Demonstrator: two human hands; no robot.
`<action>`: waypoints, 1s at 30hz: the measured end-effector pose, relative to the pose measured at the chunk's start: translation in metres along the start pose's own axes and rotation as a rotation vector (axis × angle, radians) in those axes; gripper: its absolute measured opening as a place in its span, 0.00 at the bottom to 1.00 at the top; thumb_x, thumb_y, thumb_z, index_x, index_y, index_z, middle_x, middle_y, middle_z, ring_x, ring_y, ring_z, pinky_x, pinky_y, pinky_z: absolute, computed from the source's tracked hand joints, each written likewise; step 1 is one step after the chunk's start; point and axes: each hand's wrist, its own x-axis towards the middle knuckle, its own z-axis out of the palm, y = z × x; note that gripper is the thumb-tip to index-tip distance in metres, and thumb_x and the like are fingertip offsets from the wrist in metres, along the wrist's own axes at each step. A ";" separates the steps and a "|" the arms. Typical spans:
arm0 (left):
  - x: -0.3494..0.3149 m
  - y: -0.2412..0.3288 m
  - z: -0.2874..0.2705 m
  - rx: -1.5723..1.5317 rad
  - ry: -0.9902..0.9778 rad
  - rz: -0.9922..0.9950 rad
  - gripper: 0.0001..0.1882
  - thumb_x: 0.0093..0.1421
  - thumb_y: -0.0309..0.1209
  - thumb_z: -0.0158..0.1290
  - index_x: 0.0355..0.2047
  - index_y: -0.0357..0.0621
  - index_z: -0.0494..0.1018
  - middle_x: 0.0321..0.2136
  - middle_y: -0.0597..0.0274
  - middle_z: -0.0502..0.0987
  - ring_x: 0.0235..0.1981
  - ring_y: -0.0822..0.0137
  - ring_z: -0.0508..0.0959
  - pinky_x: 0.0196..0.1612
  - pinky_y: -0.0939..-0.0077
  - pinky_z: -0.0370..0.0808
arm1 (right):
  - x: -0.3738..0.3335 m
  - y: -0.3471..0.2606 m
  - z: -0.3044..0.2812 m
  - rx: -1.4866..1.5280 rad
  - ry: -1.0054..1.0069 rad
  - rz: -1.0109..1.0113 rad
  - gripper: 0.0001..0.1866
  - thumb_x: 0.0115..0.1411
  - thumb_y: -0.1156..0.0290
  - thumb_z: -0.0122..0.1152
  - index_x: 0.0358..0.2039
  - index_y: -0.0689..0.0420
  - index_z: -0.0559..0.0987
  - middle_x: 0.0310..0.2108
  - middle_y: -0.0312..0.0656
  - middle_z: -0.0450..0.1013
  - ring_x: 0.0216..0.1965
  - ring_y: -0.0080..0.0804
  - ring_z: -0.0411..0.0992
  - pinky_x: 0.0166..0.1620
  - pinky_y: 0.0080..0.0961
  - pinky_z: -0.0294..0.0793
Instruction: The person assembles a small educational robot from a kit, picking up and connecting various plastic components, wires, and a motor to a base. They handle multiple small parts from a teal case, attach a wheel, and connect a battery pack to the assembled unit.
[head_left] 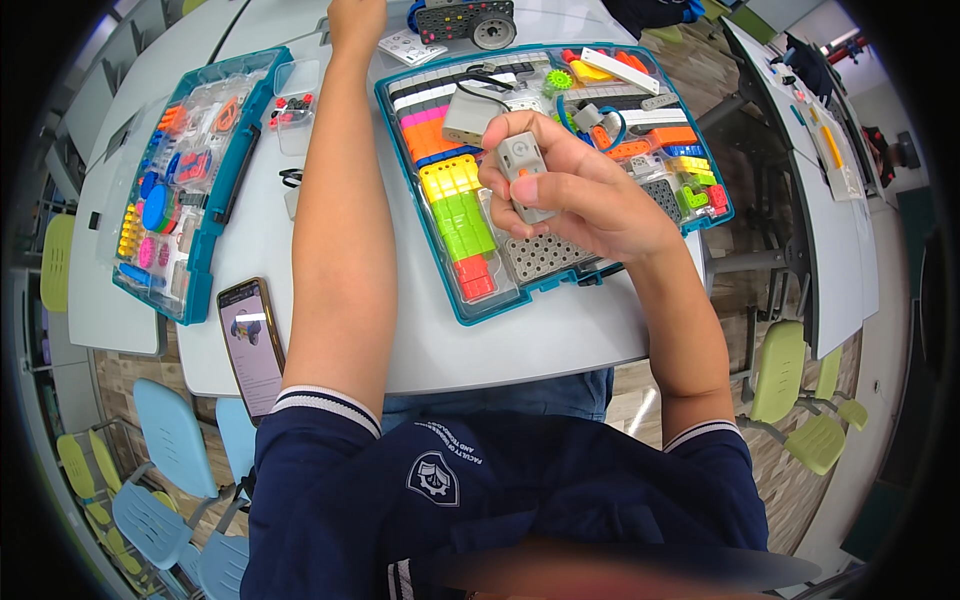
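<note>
White tabletop below grey module gripped in right hand; left hand, partly cropped, grip unclear.

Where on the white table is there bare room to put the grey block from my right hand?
The white table is barest along its near edge, in front of the larger case and right of the left forearm. A smaller patch lies beyond the phone, between the smaller case and that forearm. Both cases are crowded inside.

Grey block, orange spot; teal-rimmed case; navy shirt, white-striped cuffs.
</note>
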 end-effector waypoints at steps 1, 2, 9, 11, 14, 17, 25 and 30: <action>0.000 0.000 0.000 0.002 0.003 0.002 0.17 0.69 0.40 0.53 0.43 0.38 0.81 0.36 0.53 0.85 0.39 0.60 0.83 0.45 0.65 0.76 | 0.000 0.000 0.000 0.005 0.000 -0.003 0.20 0.68 0.71 0.56 0.58 0.55 0.65 0.30 0.30 0.65 0.31 0.19 0.65 0.32 0.18 0.58; 0.000 0.000 0.000 0.003 0.005 0.004 0.17 0.69 0.40 0.54 0.43 0.38 0.81 0.36 0.53 0.85 0.39 0.60 0.83 0.45 0.65 0.76 | 0.000 0.000 0.000 0.003 -0.001 -0.002 0.20 0.68 0.71 0.56 0.58 0.55 0.65 0.30 0.30 0.65 0.31 0.19 0.65 0.32 0.18 0.58; -0.002 0.003 0.000 0.038 0.009 0.006 0.16 0.69 0.39 0.53 0.42 0.38 0.81 0.36 0.53 0.85 0.39 0.61 0.83 0.45 0.65 0.76 | 0.000 0.001 -0.001 0.004 -0.022 -0.008 0.21 0.68 0.71 0.57 0.59 0.55 0.64 0.31 0.30 0.66 0.31 0.19 0.65 0.32 0.18 0.58; -0.003 0.007 0.000 -0.023 0.014 0.002 0.15 0.68 0.40 0.55 0.41 0.39 0.82 0.34 0.54 0.84 0.37 0.62 0.83 0.43 0.67 0.76 | 0.000 0.001 -0.001 0.000 -0.026 -0.009 0.21 0.68 0.70 0.57 0.59 0.55 0.64 0.31 0.30 0.66 0.31 0.19 0.65 0.32 0.18 0.59; -0.003 0.020 -0.007 -0.009 -0.074 0.040 0.14 0.65 0.39 0.60 0.37 0.39 0.82 0.31 0.56 0.83 0.33 0.65 0.80 0.40 0.70 0.75 | 0.000 0.000 0.000 -0.012 -0.006 0.002 0.21 0.68 0.70 0.57 0.58 0.55 0.64 0.30 0.30 0.65 0.31 0.19 0.65 0.33 0.18 0.59; 0.000 0.044 -0.025 0.048 -0.120 0.241 0.15 0.59 0.39 0.67 0.31 0.38 0.80 0.27 0.59 0.81 0.29 0.68 0.78 0.36 0.73 0.74 | 0.000 -0.001 0.001 -0.019 0.029 0.026 0.20 0.68 0.69 0.57 0.58 0.54 0.65 0.30 0.30 0.65 0.31 0.19 0.64 0.33 0.18 0.60; -0.014 0.109 -0.046 0.157 -0.701 0.069 0.20 0.43 0.36 0.77 0.23 0.41 0.75 0.21 0.59 0.81 0.23 0.67 0.80 0.28 0.72 0.75 | -0.001 -0.005 0.001 -0.043 -0.006 0.076 0.20 0.72 0.62 0.58 0.58 0.53 0.65 0.30 0.29 0.65 0.30 0.18 0.64 0.34 0.18 0.60; -0.021 0.107 -0.037 0.332 -0.617 0.052 0.22 0.40 0.38 0.77 0.24 0.40 0.76 0.20 0.58 0.82 0.23 0.65 0.81 0.29 0.70 0.76 | 0.000 -0.002 -0.001 -0.080 -0.055 0.035 0.20 0.73 0.58 0.57 0.58 0.52 0.65 0.29 0.28 0.64 0.30 0.17 0.63 0.33 0.17 0.59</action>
